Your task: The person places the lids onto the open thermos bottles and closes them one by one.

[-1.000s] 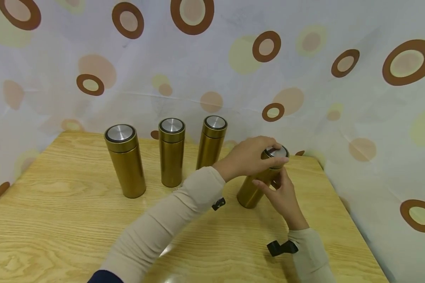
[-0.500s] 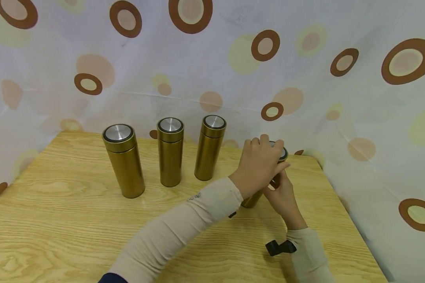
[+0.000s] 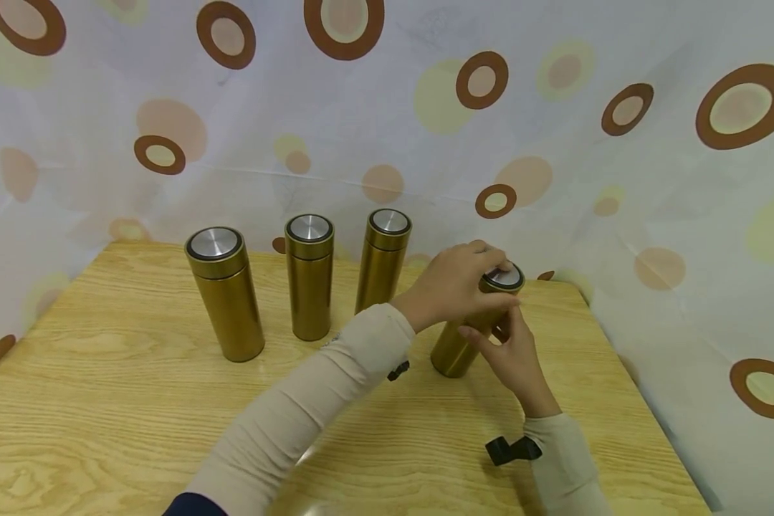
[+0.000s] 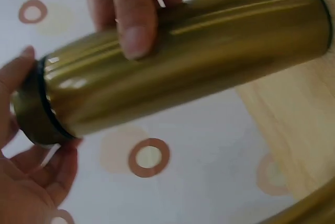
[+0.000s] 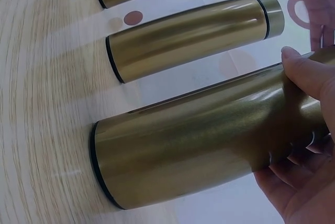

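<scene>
A gold thermos bottle [image 3: 453, 355] stands with its base on the wooden table, toward the right. My right hand [image 3: 516, 362] grips its upper body, thumb on one side and fingers around the other. At its top, my left hand [image 3: 454, 283] holds the lid, whose brushed silver disc [image 3: 509, 276] partly shows. In the left wrist view, the left thumb and fingers [image 4: 49, 174] span the gold lid [image 4: 32, 111], and a dark ring lies between lid and body. The right wrist view shows the right thumb [image 5: 303, 72] against the body.
To the left stand three similar gold thermos bottles: one behind my left forearm [image 3: 380, 269], one in the middle [image 3: 311, 294] and one farthest left [image 3: 228, 308]. A circle-patterned cloth [image 3: 335, 129] hangs behind the wooden table [image 3: 103, 401].
My left hand rolled over the lid, knuckles up, half a second ago. Now it has turned back left, its wrist lower. The right hand and the bottle have barely moved.
</scene>
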Motion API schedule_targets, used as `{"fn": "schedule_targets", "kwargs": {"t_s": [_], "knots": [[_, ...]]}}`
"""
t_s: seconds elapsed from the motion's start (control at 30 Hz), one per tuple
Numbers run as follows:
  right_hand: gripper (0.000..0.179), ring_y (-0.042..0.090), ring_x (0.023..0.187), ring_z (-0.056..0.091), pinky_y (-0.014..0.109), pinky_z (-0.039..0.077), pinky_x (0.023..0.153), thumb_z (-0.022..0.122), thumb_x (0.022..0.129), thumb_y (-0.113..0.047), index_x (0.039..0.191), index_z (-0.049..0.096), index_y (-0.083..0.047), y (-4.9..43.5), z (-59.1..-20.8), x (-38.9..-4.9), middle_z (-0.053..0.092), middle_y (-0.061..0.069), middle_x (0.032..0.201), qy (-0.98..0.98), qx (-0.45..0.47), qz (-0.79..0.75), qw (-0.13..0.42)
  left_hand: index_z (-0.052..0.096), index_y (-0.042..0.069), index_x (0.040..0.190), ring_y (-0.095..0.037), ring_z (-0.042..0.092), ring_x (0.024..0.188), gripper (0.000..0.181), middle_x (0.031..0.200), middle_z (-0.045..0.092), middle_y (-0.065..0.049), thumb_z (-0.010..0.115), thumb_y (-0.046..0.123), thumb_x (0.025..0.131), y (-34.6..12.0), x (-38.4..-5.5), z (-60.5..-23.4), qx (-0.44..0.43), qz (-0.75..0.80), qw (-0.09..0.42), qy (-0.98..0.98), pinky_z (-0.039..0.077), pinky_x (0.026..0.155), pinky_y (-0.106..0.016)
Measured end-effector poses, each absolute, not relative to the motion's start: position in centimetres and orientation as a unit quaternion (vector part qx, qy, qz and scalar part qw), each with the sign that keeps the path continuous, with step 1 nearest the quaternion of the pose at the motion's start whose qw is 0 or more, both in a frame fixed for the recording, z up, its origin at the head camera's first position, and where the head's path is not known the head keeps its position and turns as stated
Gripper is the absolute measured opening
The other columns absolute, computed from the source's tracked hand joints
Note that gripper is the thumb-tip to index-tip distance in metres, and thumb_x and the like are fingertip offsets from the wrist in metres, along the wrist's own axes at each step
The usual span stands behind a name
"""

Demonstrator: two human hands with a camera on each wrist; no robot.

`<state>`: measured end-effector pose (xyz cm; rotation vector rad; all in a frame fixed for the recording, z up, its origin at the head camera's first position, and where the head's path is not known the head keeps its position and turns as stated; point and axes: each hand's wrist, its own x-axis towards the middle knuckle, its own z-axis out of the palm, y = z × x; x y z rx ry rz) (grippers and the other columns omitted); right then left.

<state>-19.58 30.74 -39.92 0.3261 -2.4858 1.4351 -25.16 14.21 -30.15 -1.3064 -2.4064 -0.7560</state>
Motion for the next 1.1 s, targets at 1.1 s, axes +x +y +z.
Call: {"fn": "schedule_targets", "kwargs": {"t_s": [1.1], "knots": [[0.063,0.034,0.128,0.045,0.052,0.036,0.105,0.065,0.092,-0.009,0.144,0.028,-0.007,30.8,-39.7,-19.5,0.045,0.017,0.136,-0.856,0.109,0.491,0.121,0.054,0.009,0.120,-0.025,0.053,0.109,0.052,0.131,0.047,-0.015,0.058,0.052,0.091,15.2,-22.0,-29.5,-0.346,-0.228,0.161,-0.896,0.051,0.079,-0.028]]}}
